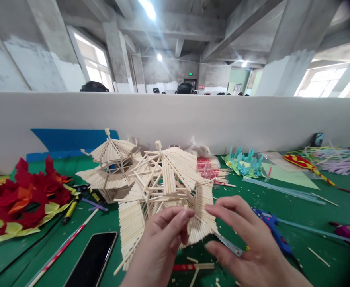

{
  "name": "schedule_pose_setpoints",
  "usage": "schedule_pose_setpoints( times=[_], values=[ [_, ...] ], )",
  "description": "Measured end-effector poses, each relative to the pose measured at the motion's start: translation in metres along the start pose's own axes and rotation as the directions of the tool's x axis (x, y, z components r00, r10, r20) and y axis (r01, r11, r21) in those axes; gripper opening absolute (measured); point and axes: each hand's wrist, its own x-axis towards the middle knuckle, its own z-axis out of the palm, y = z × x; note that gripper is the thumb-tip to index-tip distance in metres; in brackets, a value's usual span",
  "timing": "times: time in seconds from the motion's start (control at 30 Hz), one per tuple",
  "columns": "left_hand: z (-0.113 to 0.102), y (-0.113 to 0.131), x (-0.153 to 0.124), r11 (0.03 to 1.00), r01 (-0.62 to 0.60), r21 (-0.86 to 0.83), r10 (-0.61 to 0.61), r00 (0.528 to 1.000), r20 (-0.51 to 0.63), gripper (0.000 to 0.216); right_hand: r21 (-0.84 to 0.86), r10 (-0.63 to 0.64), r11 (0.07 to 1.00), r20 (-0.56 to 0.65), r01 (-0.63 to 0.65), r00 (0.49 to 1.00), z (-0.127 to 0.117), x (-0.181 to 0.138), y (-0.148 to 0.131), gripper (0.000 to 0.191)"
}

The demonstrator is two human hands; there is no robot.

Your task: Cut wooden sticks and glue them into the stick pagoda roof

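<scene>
A pavilion model built of thin wooden sticks (165, 179) stands on the green table (282, 215) right in front of me. My left hand (163, 243) pinches the lower front edge of its roof panel between thumb and fingers. My right hand (246, 243) is beside it on the right, fingers curled, with fingertips touching the same roof panel. A second stick pavilion (110, 165) stands behind it to the left.
A black phone (92, 259) lies at the front left beside a red paper flower (22, 195). A blue glue gun (272, 229) and metal ruler (230, 245) lie right of my hands. Teal paper flowers (245, 163), stick packets (210, 167) and a white partition (175, 115) are behind.
</scene>
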Motion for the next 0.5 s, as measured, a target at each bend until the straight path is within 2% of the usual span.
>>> schedule_pose_setpoints(
  times=[0.07, 0.17, 0.3, 0.5],
  values=[
    [0.001, 0.000, 0.000, 1.000, 0.004, 0.000, -0.004, 0.999, 0.037, 0.014, -0.001, -0.076, 0.997, 0.045, 0.076, 0.996, 0.006, 0.016, -0.009, 0.046],
    [-0.002, 0.001, 0.000, 1.000, -0.011, -0.012, 0.011, 0.998, 0.056, 0.013, -0.018, -0.096, 0.995, 0.099, 0.098, 0.990, 0.014, 0.028, -0.007, 0.043],
    [-0.008, 0.001, 0.006, 0.998, -0.064, -0.017, 0.065, 0.994, 0.084, 0.015, 0.045, -0.152, 0.988, 0.077, 0.149, 0.985, 0.018, 0.033, 0.000, 0.045],
    [-0.014, 0.000, 0.014, 0.998, -0.040, -0.043, 0.043, 0.995, 0.087, 0.021, 0.083, -0.113, 0.991, 0.063, 0.108, 0.992, 0.020, 0.046, 0.006, 0.043]
  ],
)
